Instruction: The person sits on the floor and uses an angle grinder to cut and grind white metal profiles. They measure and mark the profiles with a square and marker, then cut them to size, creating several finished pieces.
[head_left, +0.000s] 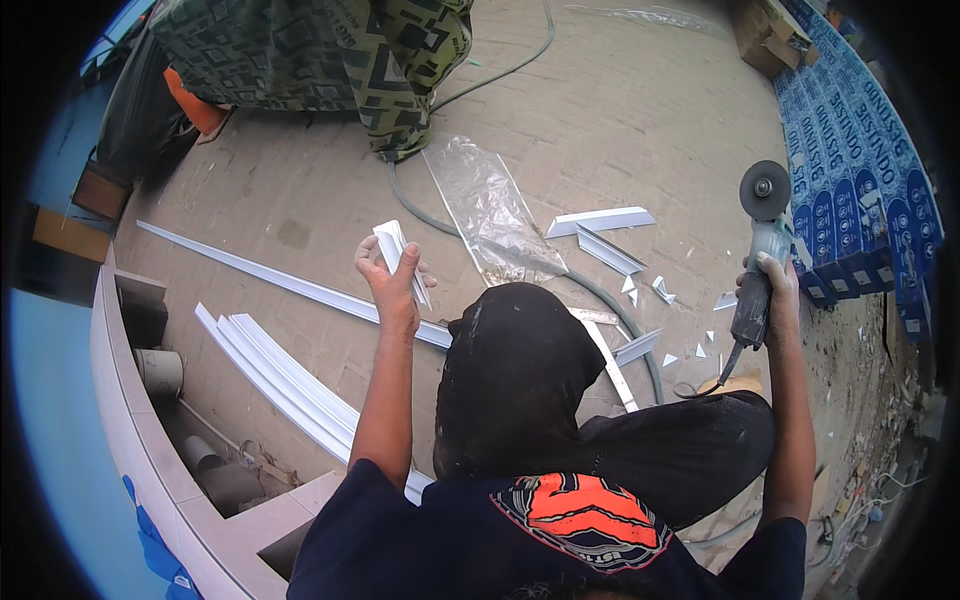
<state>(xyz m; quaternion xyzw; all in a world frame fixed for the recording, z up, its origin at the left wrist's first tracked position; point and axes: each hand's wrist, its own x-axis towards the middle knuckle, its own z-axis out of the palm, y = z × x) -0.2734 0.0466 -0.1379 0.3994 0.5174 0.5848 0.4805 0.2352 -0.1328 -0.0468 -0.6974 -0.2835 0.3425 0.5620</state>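
Observation:
Closed around a short white trim piece (398, 258), my left hand (393, 285) holds it up, tilted, left of my bent knee. On the other side, my right hand (772, 285) grips the dark body of an angle grinder (756, 295), its cutting disc (765, 190) pointing away from me; whether the disc spins I cannot tell. Between the hands, on the ground, lie white trim offcuts (600, 220) and several small white triangular scraps (663, 291). A long thin white trim strip (270, 277) stretches out at the left, with wider curved-looking strips (275, 365) nearer to me.
A crumpled clear plastic sheet (480, 200) lies ahead, a grey hose (415, 207) running beneath it. Blue printed cartons (855, 150) are stacked at right, with a brown box (770, 38) behind. Patterned cloth (300, 60) drapes something at the far left; a low tiled ledge (170, 450) borders the left.

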